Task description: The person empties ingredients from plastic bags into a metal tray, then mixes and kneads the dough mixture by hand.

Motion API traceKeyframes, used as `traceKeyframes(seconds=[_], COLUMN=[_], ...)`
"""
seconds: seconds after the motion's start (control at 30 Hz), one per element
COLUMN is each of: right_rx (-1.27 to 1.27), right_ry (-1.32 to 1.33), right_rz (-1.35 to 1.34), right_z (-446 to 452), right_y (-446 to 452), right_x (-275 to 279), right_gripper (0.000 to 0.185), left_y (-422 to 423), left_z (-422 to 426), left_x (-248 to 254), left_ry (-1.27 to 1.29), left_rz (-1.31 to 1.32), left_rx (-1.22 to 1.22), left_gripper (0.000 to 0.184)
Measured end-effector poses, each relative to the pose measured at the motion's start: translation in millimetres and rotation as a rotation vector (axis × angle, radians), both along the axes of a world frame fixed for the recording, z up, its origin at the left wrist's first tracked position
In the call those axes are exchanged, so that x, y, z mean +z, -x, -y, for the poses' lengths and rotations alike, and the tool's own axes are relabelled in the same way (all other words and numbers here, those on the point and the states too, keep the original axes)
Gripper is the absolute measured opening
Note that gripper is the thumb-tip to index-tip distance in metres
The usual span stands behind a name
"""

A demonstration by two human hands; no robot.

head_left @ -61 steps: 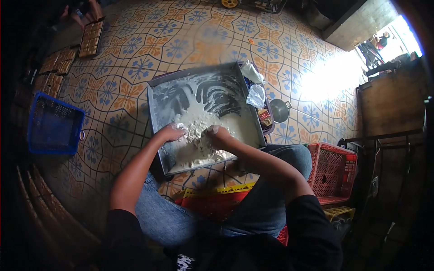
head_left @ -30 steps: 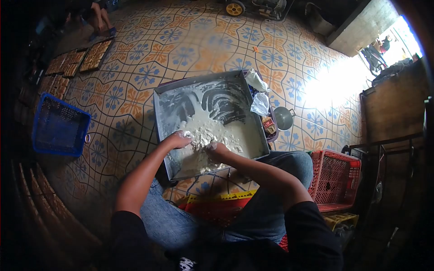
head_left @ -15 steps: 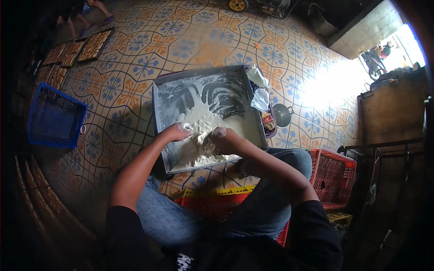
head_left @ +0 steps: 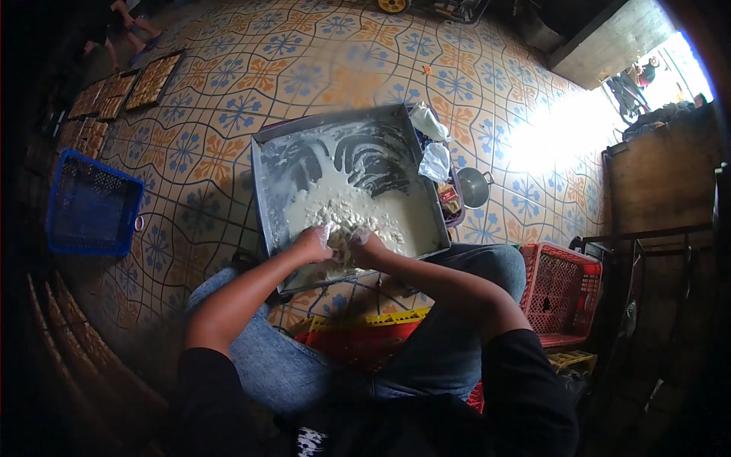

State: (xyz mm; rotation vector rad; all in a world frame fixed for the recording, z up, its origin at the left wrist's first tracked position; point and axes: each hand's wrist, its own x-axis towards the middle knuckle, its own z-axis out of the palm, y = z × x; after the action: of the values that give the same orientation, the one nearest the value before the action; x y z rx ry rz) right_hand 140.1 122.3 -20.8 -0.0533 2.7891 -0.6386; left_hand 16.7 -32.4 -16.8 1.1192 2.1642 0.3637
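Observation:
A square metal tray (head_left: 259, 183) stands on the floor before my knees, its bottom smeared with thin white batter. Lumpy white dough (head_left: 346, 206) is heaped in its middle and near part. My left hand (head_left: 312, 244) is in the dough at the near left, fingers curled and coated white. Close beside it, my right hand (head_left: 365, 247) is curled into the same dough. Some dough shows between the two hands. What lies inside each palm is hidden.
Right of the tray are white plastic bags (head_left: 434, 162), a small red packet (head_left: 448, 195) and a metal pot (head_left: 474, 187). A blue crate (head_left: 95, 204) is at left, a red crate (head_left: 562, 293) at right. Trays of baked pieces (head_left: 154, 79) lie near another person's legs (head_left: 133, 27).
My left hand has moved right and nearer to me, close to my right hand. My right hand has shifted slightly left and down. My left knee has come into view further out.

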Motion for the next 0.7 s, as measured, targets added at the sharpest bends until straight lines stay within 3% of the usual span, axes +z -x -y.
traceKeyframes(seconds=[0.1,0.13,0.2,0.3,0.37,0.47,0.57,0.63,0.7], right_rx=[-0.071,-0.098,-0.101,-0.071,-0.178,-0.106,-0.028,0.064,0.238], right_ry=[0.023,0.108,0.036,0.015,0.049,-0.126,-0.067,0.302,0.162], right_rz=[0.037,0.074,0.055,-0.078,-0.141,-0.077,-0.310,-0.392,-0.227], right_z=[7,0,-10,-36,-47,-70,-66,-53,-46], right_y=[0,4,12,25,28,35,26,20,19], right_x=[-14,-19,-29,-8,45,59,83,99,93], right_gripper=[0.017,0.017,0.017,0.016,0.017,0.031,0.029,0.031,0.029], left_y=[-7,-9,-6,4,15,28,37,43,45], left_z=[-2,-2,-1,1,4,6,-1,-5,-3], left_x=[10,18,10,3,-9,-16,14,11,9], left_ry=[0.064,0.015,0.032,-0.118,-0.210,-0.259,-0.202,-0.128,-0.142], left_rz=[0.023,0.049,0.085,0.169,0.179,0.130,0.150,0.101,0.087], left_rx=[-0.064,-0.075,-0.048,-0.018,0.033,0.161,0.079,0.100,0.198], left_gripper=[0.046,0.040,0.038,0.038,0.038,0.036,0.036,0.040,0.043])
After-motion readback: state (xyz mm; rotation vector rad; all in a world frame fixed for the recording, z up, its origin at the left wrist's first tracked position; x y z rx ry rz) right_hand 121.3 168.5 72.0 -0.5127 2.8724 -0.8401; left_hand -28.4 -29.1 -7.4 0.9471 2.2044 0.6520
